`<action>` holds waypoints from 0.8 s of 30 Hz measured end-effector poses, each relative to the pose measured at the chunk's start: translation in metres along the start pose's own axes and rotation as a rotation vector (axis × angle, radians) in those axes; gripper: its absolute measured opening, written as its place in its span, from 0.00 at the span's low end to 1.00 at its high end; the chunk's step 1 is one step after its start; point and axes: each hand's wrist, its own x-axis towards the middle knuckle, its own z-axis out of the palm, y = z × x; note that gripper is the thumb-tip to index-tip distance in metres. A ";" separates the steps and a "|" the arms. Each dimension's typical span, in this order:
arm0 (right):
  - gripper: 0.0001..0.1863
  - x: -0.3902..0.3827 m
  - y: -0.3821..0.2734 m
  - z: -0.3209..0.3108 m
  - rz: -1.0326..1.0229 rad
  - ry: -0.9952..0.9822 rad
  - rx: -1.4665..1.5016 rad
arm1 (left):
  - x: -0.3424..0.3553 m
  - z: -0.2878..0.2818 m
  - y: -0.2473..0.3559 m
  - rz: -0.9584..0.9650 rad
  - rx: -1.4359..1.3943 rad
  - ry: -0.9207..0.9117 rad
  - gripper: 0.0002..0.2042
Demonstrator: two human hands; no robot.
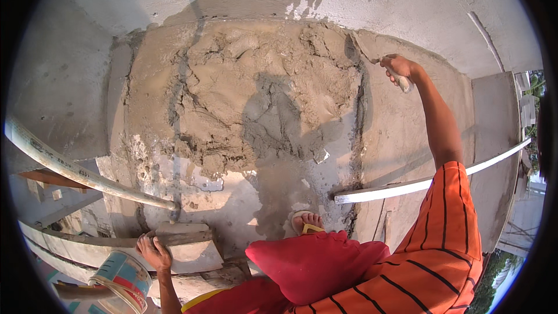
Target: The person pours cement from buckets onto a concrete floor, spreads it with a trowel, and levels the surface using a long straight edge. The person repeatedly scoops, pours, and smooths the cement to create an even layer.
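Observation:
My right hand (397,68), out to the far right with the arm stretched, is closed round the pale handle of a trowel (367,53). Its thin blade points up and left, at the right edge of a broad heap of wet grey mortar (232,75). My left hand (153,252) lies with its fingers spread over the edge of a concrete ledge (192,251) at the lower left and holds nothing. Beside that hand stands a plastic bucket (123,279) with a teal and white side. My shadow falls across the mortar.
A pale pipe (87,175) slants in from the left to the ledge. On the right a white bar (401,189) lies across under my arm. A plastered wall (395,0) rises behind the mortar. Puddled water (203,183) lies before the heap, close to my sandalled foot (307,221).

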 end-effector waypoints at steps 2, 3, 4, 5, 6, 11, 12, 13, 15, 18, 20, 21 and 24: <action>0.12 0.026 0.020 0.022 0.009 0.044 0.212 | 0.003 0.002 0.011 0.080 0.041 0.013 0.17; 0.12 0.050 0.028 0.042 0.016 0.059 0.303 | 0.007 0.001 0.016 0.114 0.068 0.016 0.17; 0.11 0.072 0.028 0.065 0.019 0.074 0.371 | 0.012 -0.003 0.021 0.122 0.064 -0.036 0.17; 0.11 0.092 0.021 0.088 0.022 0.068 0.409 | 0.011 -0.006 0.023 0.112 0.060 -0.037 0.17; 0.11 0.108 0.007 0.107 0.015 0.039 0.411 | 0.006 -0.008 0.023 0.097 0.059 -0.030 0.17; 0.12 0.146 -0.031 0.114 -0.050 -0.161 0.300 | 0.012 -0.001 0.015 0.108 0.088 -0.020 0.18; 0.13 0.148 -0.026 0.112 -0.082 -0.161 0.280 | 0.017 -0.001 0.016 0.117 0.047 -0.054 0.18; 0.13 0.122 -0.048 0.125 -0.052 -0.177 0.315 | 0.009 -0.005 0.015 0.084 0.081 -0.040 0.18; 0.16 0.066 -0.034 0.151 -0.132 -0.154 0.445 | -0.014 -0.009 0.013 0.028 0.117 -0.016 0.19; 0.15 0.006 -0.029 0.216 -0.018 -0.059 0.772 | -0.012 -0.005 0.017 0.029 0.136 0.010 0.18; 0.13 0.028 -0.069 0.276 -0.056 0.021 0.895 | -0.009 -0.009 0.020 0.038 0.129 0.002 0.18; 0.13 0.042 -0.098 0.292 -0.088 0.060 0.906 | -0.002 -0.009 0.022 0.041 0.127 0.006 0.17; 0.11 0.107 -0.145 0.280 -0.193 -0.067 0.696 | 0.009 -0.003 0.026 0.058 0.122 0.044 0.17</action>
